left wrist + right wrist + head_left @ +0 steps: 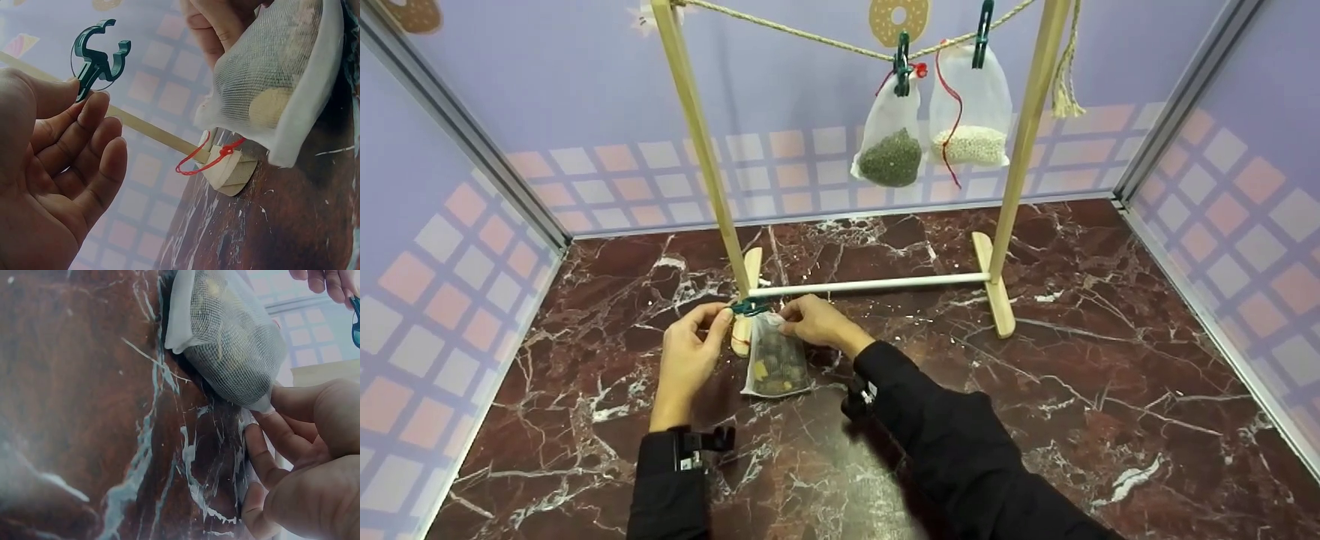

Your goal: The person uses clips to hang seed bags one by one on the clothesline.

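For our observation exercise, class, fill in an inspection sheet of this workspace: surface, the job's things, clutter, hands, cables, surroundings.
Surface: dark red marble table.
Job's things: mesh bag of mixed pieces; green clip.
Clutter: nothing seen.
Hands: left hand pinches the clip; right hand pinches the bag's top.
Cables: nothing seen; a rope spans the wooden rack, carrying two clipped bags.
Surroundings: lilac walls with a checked pattern.
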The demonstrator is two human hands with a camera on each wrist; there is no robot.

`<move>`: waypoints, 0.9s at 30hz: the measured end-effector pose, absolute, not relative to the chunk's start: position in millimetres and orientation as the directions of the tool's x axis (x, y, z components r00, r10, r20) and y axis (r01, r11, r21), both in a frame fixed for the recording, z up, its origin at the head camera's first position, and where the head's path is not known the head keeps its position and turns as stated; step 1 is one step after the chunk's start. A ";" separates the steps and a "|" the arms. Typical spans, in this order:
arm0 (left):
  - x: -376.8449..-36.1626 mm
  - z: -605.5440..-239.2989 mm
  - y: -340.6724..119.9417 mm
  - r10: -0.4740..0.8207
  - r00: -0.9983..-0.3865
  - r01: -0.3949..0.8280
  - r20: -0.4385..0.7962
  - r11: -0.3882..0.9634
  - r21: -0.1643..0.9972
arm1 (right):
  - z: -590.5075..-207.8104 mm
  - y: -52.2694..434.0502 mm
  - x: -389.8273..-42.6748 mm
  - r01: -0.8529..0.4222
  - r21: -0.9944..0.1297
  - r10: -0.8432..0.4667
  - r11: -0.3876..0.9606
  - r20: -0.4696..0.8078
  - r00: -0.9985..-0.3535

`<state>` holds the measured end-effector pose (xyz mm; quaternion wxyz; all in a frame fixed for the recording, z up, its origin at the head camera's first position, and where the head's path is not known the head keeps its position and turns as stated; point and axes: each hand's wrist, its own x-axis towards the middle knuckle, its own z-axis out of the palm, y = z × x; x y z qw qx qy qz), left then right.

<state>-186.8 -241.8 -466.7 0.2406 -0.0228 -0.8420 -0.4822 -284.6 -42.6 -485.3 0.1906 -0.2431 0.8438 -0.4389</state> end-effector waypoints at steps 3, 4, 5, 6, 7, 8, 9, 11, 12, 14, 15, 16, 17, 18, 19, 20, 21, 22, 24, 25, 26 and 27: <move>-187.8 -466.4 -241.1 -0.191 -0.887 0.265 0.420 0.534 0.803 | -486.0 -41.3 -285.4 -0.200 -0.865 -0.545 0.460 -0.097 -0.833; -188.2 -466.2 -240.7 -0.191 -0.890 0.260 0.415 0.535 0.804 | -486.3 -40.7 -285.9 -0.186 -0.874 -0.537 0.448 -0.097 -0.838; -188.7 -466.2 -240.5 -0.190 -0.891 0.257 0.412 0.537 0.803 | -486.5 -40.1 -286.5 -0.176 -0.882 -0.533 0.436 -0.096 -0.841; -188.9 -466.4 -240.1 -0.190 -0.892 0.254 0.411 0.541 0.802 | -486.6 -39.5 -286.6 -0.169 -0.888 -0.529 0.427 -0.094 -0.844; -189.1 -466.7 -239.8 -0.190 -0.893 0.250 0.409 0.546 0.799 | -486.8 -38.7 -286.5 -0.164 -0.893 -0.529 0.419 -0.093 -0.844; -189.1 -467.1 -239.6 -0.190 -0.892 0.247 0.409 0.552 0.796 | -487.4 -38.0 -286.6 -0.162 -0.897 -0.529 0.411 -0.090 -0.844; -189.0 -467.6 -239.3 -0.192 -0.892 0.244 0.409 0.557 0.794 | -488.2 -37.3 -286.5 -0.158 -0.902 -0.529 0.403 -0.088 -0.844; -188.9 -468.9 -239.0 -0.191 -0.890 0.247 0.414 0.561 0.790 | -489.4 -35.7 -286.1 -0.161 -0.905 -0.529 0.394 -0.080 -0.845; -189.0 -469.6 -238.7 -0.190 -0.889 0.249 0.417 0.562 0.788 | -489.6 -34.8 -285.9 -0.166 -0.903 -0.527 0.395 -0.075 -0.847; -189.0 -470.3 -238.0 -0.187 -0.889 0.254 0.418 0.557 0.791 | -489.2 -33.0 -286.2 -0.180 -0.894 -0.522 0.409 -0.067 -0.851; -189.2 -470.6 -237.6 -0.186 -0.890 0.256 0.417 0.554 0.792 | -488.6 -32.1 -286.4 -0.184 -0.890 -0.517 0.418 -0.066 -0.853; -189.4 -470.8 -237.2 -0.184 -0.889 0.258 0.419 0.553 0.792 | -488.0 -31.2 -286.7 -0.187 -0.885 -0.513 0.426 -0.066 -0.856; -189.6 -470.9 -236.9 -0.183 -0.889 0.261 0.420 0.552 0.792 | -487.2 -30.2 -286.8 -0.189 -0.881 -0.510 0.433 -0.067 -0.857; -189.6 -470.8 -236.7 -0.182 -0.888 0.264 0.422 0.550 0.792 | -486.6 -29.4 -287.1 -0.195 -0.875 -0.508 0.442 -0.065 -0.859; -189.6 -470.5 -236.6 -0.180 -0.889 0.265 0.421 0.547 0.794 | -486.1 -28.5 -287.4 -0.203 -0.869 -0.509 0.451 -0.063 -0.859; -189.9 -470.3 -236.4 -0.179 -0.889 0.267 0.422 0.547 0.793 | -485.9 -27.6 -287.8 -0.217 -0.862 -0.514 0.457 -0.057 -0.856; -190.0 -469.8 -236.1 -0.176 -0.888 0.271 0.424 0.544 0.794 | -485.8 -26.6 -288.4 -0.238 -0.854 -0.520 0.463 -0.045 -0.853; -190.1 -469.2 -235.8 -0.173 -0.889 0.274 0.425 0.541 0.795 | -486.0 -25.6 -289.0 -0.261 -0.844 -0.526 0.469 -0.030 -0.850; -189.9 -468.0 -235.3 -0.168 -0.889 0.282 0.426 0.534 0.797 | -486.5 -23.4 -290.5 -0.321 -0.818 -0.539 0.477 0.016 -0.842; -189.4 -467.9 -235.2 -0.164 -0.891 0.281 0.424 0.534 0.797 | -487.1 -22.2 -291.1 -0.346 -0.809 -0.548 0.476 0.035 -0.836; -188.7 -467.8 -235.1 -0.160 -0.893 0.280 0.421 0.536 0.797 | -487.7 -21.0 -291.4 -0.369 -0.801 -0.559 0.472 0.051 -0.827; -187.8 -467.8 -235.2 -0.156 -0.897 0.276 0.414 0.536 0.798 | -488.0 -19.6 -291.5 -0.386 -0.795 -0.569 0.469 0.062 -0.820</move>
